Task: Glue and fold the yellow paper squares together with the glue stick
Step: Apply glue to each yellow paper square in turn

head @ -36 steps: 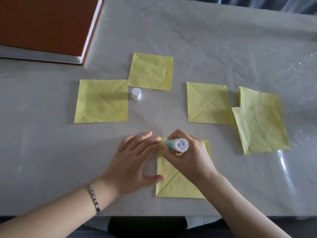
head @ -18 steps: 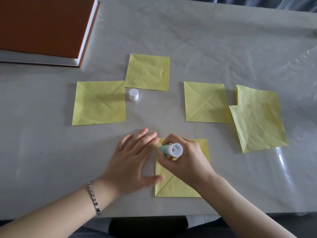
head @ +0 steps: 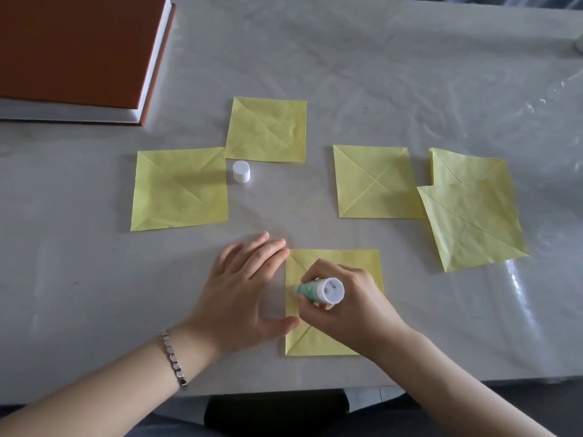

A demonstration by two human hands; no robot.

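Observation:
A creased yellow paper square [head: 353, 263] lies near the table's front edge. My right hand [head: 353, 304] grips a glue stick [head: 321, 290] tilted down, its tip against the square's left edge. My left hand [head: 243, 288] lies flat on the table beside the square, with fingertips at its top left corner and thumb touching its left edge. Several more creased yellow squares lie farther back: one at left [head: 179, 189], one behind it [head: 266, 129], one at centre right [head: 375, 181], and two overlapping at the right [head: 473, 222].
The glue stick's white cap [head: 241, 171] stands between the two left squares. A thick orange-covered book [head: 79, 55] lies at the back left. Wrinkled clear plastic [head: 394, 74] covers the grey table. The table's front edge runs just below my wrists.
My right hand has drawn the glue stick down the square's left edge, from the top corner toward the middle. My left hand has stayed in place.

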